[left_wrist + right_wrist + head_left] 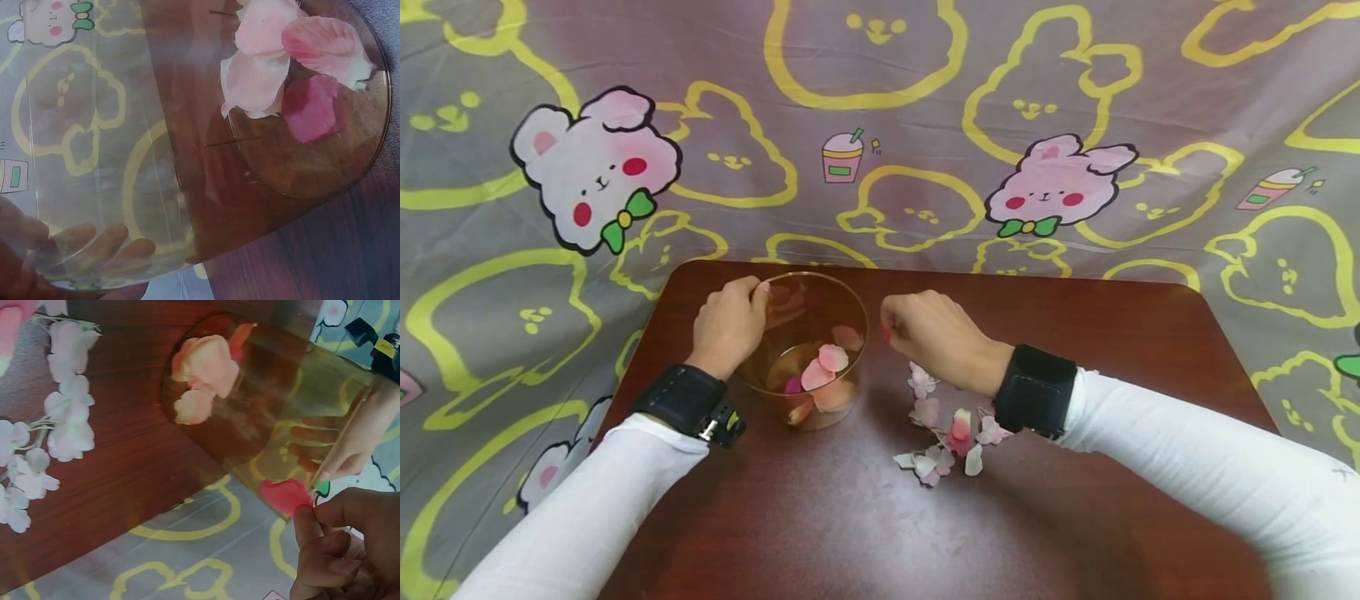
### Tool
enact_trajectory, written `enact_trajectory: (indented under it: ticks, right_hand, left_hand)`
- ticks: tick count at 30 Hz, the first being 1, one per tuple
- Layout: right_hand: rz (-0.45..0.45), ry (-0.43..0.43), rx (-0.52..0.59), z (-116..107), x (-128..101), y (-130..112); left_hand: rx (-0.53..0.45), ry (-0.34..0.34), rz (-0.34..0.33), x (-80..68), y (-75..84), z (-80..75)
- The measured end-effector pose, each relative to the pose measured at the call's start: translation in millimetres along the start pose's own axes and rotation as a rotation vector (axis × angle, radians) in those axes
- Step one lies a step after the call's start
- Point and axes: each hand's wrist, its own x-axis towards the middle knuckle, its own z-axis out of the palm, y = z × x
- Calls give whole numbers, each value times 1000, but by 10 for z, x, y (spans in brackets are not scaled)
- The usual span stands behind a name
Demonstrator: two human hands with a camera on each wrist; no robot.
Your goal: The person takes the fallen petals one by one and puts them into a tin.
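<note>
The clear plastic cup, at the table's centre-left, is gripped at its rim by the left hand. A red petal is pinched by the right hand at the cup's three o'clock. Loose petals lie at five o'clock.

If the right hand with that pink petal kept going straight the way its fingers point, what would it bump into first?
Probably the rim of the clear cup. The right hand pinches a pink petal right beside it, though the gap is hard to judge.
</note>
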Motion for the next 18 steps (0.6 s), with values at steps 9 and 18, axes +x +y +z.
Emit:
enact_trajectory:
  ticks: [9,18]
  right_hand:
    - [-36,36,-25,-75,102,-166]
    - [-34,2,-16,-84,171,-336]
  left_hand:
    - [-6,8,5,9,6,4]
    - [-5,5,-2,9,-5,3]
